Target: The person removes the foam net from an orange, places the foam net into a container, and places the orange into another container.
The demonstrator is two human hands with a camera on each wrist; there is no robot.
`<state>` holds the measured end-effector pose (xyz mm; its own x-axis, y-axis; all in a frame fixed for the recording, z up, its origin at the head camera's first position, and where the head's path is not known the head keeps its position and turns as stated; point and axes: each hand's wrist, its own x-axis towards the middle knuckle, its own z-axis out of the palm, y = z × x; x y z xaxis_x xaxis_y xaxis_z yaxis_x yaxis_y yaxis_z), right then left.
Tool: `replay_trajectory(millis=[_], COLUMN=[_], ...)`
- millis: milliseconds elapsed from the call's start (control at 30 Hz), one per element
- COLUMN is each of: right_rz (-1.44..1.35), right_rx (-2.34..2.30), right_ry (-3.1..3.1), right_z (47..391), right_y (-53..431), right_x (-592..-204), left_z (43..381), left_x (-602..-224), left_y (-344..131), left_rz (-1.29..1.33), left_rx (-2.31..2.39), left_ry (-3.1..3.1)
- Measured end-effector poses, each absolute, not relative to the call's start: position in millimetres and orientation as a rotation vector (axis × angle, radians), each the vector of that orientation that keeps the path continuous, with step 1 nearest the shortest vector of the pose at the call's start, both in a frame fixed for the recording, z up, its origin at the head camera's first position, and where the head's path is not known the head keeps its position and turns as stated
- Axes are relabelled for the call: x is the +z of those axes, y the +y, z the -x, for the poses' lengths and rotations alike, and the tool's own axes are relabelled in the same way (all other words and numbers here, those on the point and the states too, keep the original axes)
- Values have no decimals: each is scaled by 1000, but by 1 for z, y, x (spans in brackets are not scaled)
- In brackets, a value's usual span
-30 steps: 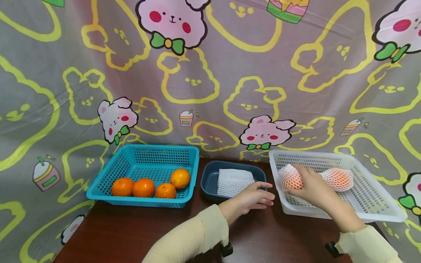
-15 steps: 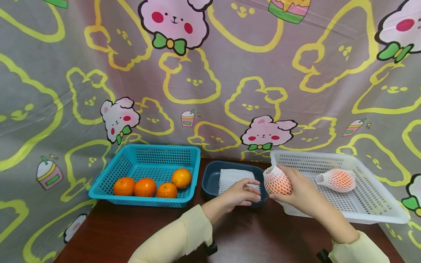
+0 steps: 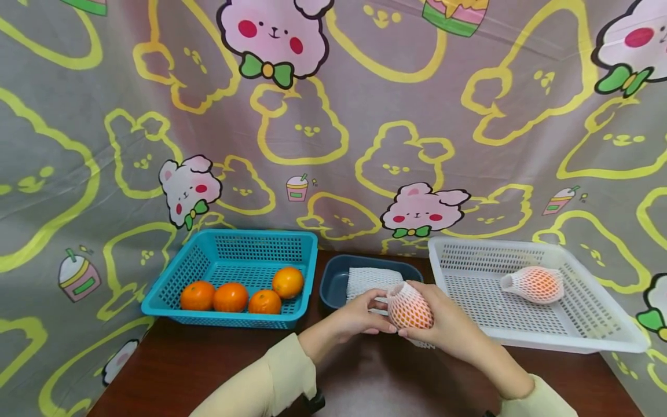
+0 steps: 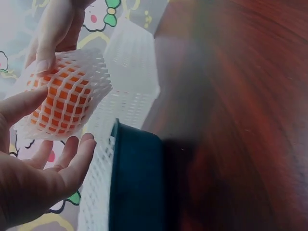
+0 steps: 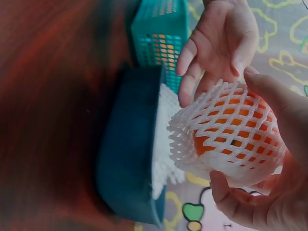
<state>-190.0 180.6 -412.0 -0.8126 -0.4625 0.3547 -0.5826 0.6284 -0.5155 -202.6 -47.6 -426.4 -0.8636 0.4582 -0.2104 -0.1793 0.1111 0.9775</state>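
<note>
An orange in a white foam net [image 3: 410,307] is held up in front of the dark blue tray [image 3: 333,272]. My right hand [image 3: 448,318] grips it from the right, thumb on one side and fingers on the other, as the right wrist view also shows. The net's loose, open end [image 5: 180,139] points toward the left hand. My left hand [image 3: 359,315] is close at the orange's left side, its fingers spread and relaxed. In the left wrist view the left thumb [image 4: 26,103] overlaps the net and the other fingers lie below it.
White foam nets [image 3: 365,279] lie in the blue tray. At left a turquoise basket [image 3: 224,321] holds several bare oranges [image 3: 230,297]. The white basket [image 3: 521,341] at right holds another netted orange [image 3: 539,285]. A patterned cloth [image 3: 333,174] hangs behind the brown table [image 3: 208,359].
My right hand has lifted the netted orange out of the white basket and carried it left, before the tray. My left hand has shifted left, and the two hands now meet around the orange.
</note>
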Motion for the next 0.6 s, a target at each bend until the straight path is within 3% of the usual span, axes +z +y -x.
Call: replay_trajectory(millis=[600], right_rz=[-961], right_rx=[1186], right_ry=[-2634], right_z=[180], right_y=[153], right_x=[-472], left_z=[184], left_x=[-463], left_y=[-76], left_rz=[-220], left_rx=[1832], left_ry=[1867])
